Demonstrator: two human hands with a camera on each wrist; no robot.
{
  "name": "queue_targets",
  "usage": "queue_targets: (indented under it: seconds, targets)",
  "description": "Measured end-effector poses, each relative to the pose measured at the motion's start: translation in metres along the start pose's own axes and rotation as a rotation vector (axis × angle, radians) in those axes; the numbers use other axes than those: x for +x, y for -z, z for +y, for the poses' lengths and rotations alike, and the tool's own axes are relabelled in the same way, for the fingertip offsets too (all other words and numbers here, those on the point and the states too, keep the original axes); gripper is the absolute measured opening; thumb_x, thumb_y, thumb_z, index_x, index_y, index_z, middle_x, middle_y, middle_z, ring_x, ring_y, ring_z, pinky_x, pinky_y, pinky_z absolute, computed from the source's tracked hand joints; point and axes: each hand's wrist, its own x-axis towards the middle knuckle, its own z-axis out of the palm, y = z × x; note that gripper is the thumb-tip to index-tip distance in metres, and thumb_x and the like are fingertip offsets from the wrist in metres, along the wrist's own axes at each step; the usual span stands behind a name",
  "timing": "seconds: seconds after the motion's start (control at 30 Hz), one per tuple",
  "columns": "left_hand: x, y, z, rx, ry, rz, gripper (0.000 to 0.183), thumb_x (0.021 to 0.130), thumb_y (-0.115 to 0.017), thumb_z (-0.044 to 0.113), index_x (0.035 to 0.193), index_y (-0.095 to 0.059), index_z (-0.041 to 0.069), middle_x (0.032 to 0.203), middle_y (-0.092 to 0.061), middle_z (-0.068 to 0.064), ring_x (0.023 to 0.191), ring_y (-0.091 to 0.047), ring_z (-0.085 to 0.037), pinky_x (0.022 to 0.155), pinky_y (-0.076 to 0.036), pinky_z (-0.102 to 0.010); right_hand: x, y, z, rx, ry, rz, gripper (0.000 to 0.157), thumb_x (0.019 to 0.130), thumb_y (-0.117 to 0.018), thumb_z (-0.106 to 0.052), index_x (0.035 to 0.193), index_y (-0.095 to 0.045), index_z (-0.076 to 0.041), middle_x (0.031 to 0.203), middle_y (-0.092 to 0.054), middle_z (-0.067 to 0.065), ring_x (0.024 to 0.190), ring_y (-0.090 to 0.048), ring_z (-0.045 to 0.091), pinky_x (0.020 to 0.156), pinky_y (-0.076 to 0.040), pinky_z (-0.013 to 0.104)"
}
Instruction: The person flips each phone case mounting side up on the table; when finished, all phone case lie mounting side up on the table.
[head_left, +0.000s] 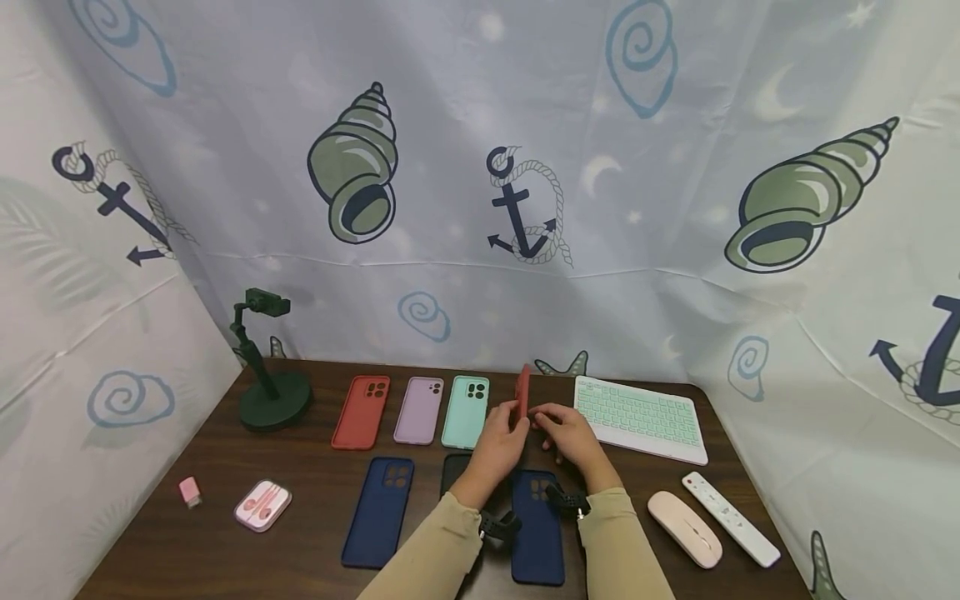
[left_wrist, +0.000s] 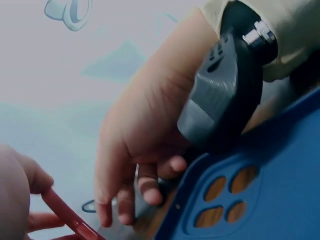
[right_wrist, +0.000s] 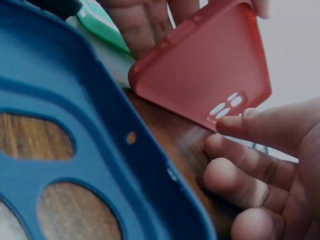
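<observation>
My left hand [head_left: 498, 440] grips a red phone case [head_left: 522, 388] and holds it up on edge above the back of the table. In the right wrist view the hollow inside of this red case [right_wrist: 205, 65] faces the camera, its camera cutouts low down. My right hand [head_left: 574, 439] is just right of the case, fingers loosely bent; its index fingertip lies at the case's lower edge, touching or nearly so. In the left wrist view the right hand [left_wrist: 145, 120] hangs with nothing gripped. Below the wrists lies a dark blue phone case [head_left: 537, 533].
Red [head_left: 362, 414], lilac [head_left: 418, 412] and mint [head_left: 465, 413] cases lie behind another blue case [head_left: 378, 512]; a black case [head_left: 453, 468] is partly hidden. A keyboard [head_left: 641, 419], mouse [head_left: 684, 529] and remote [head_left: 731, 518] lie right; a green stand [head_left: 275, 402], earphone box [head_left: 262, 505] and pink USB plug [head_left: 190, 492] left.
</observation>
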Motion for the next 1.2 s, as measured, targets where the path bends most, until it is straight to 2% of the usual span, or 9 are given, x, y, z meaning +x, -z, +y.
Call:
queue_targets:
  seconds: [0.2,0.4,0.53,0.67,0.77,0.83,0.9,1.0,1.2]
  targets:
    - [0.002,0.009,0.004,-0.041,-0.020,0.063,0.040,0.101,-0.055,0.020,0.139,-0.056,0.007,0.118,-0.058,-0.012,0.089,-0.061,-0.015,0.073,-0.051,-0.028,0.000,0.001,-0.001,-0.018,0.013,-0.038,0.028,0.104,-0.059,-0.026,0.127,-0.070,-0.016,0.107,-0.069,0.015,0.064,-0.063,0.022,0.042,-0.048,0.034]
    - [0.003,0.017,0.005,-0.058,-0.008,0.073,0.039,0.099,-0.055,0.014,0.137,-0.057,0.006,0.118,-0.060,-0.012,0.093,-0.063,-0.016,0.074,-0.053,-0.030,0.000,0.000,-0.002,-0.044,-0.005,-0.032,0.030,0.103,-0.060,-0.028,0.129,-0.070,-0.017,0.105,-0.071,0.012,0.062,-0.062,0.020,0.042,-0.047,0.035]
    - [0.003,0.021,0.006,-0.016,0.002,0.091,0.037,0.097,-0.057,0.010,0.133,-0.060,0.002,0.114,-0.062,-0.013,0.090,-0.062,-0.018,0.072,-0.053,-0.032,0.001,-0.001,-0.002,-0.052,-0.026,-0.029,0.030,0.102,-0.061,-0.029,0.129,-0.069,-0.018,0.092,-0.071,0.011,0.061,-0.060,0.018,0.043,-0.046,0.035]
    - [0.003,0.023,0.006,0.129,-0.017,0.138,0.035,0.096,-0.060,0.010,0.129,-0.064,0.002,0.110,-0.065,-0.015,0.092,-0.058,-0.022,0.076,-0.049,-0.034,0.001,-0.001,-0.001,-0.050,-0.038,-0.022,0.033,0.102,-0.062,-0.032,0.131,-0.068,-0.019,0.089,-0.068,0.013,0.062,-0.061,0.018,0.043,-0.047,0.035]
    - [0.003,0.023,0.001,0.387,-0.072,0.164,0.031,0.094,-0.066,0.014,0.122,-0.069,0.002,0.107,-0.066,-0.017,0.092,-0.054,-0.029,0.079,-0.044,-0.039,0.002,-0.001,-0.001,-0.048,-0.029,-0.013,0.034,0.101,-0.062,-0.032,0.132,-0.068,-0.019,0.102,-0.066,0.012,0.064,-0.063,0.019,0.043,-0.048,0.035]
    - [0.002,0.021,-0.005,0.567,-0.102,0.171,0.026,0.093,-0.069,0.020,0.111,-0.073,0.002,0.101,-0.065,-0.017,0.089,-0.051,-0.032,0.076,-0.041,-0.042,0.002,-0.001,-0.001,-0.036,-0.020,-0.010,0.034,0.102,-0.062,-0.030,0.133,-0.067,-0.017,0.110,-0.063,0.012,0.066,-0.064,0.020,0.042,-0.048,0.035]
    - [0.001,0.019,-0.011,0.699,-0.116,0.166,0.026,0.091,-0.072,0.026,0.102,-0.074,0.002,0.096,-0.061,-0.017,0.085,-0.048,-0.033,0.071,-0.040,-0.042,0.002,-0.001,-0.001,-0.022,-0.013,-0.011,0.035,0.102,-0.061,-0.029,0.134,-0.067,-0.016,0.115,-0.062,0.013,0.068,-0.065,0.022,0.042,-0.048,0.035]
    - [-0.001,0.019,-0.016,0.750,-0.090,0.153,0.027,0.091,-0.072,0.032,0.095,-0.074,0.005,0.093,-0.057,-0.015,0.083,-0.044,-0.031,0.066,-0.038,-0.039,0.002,-0.002,-0.002,-0.003,-0.015,-0.020,0.036,0.103,-0.060,-0.029,0.135,-0.066,-0.015,0.116,-0.061,0.013,0.071,-0.066,0.024,0.043,-0.048,0.034]
    - [-0.002,0.022,-0.015,0.714,-0.091,0.166,0.029,0.091,-0.073,0.031,0.098,-0.073,0.003,0.092,-0.057,-0.015,0.080,-0.043,-0.030,0.066,-0.036,-0.038,0.005,-0.003,-0.001,-0.021,-0.015,-0.024,0.036,0.103,-0.060,-0.033,0.135,-0.066,-0.019,0.110,-0.061,0.012,0.065,-0.060,0.022,0.045,-0.045,0.034]
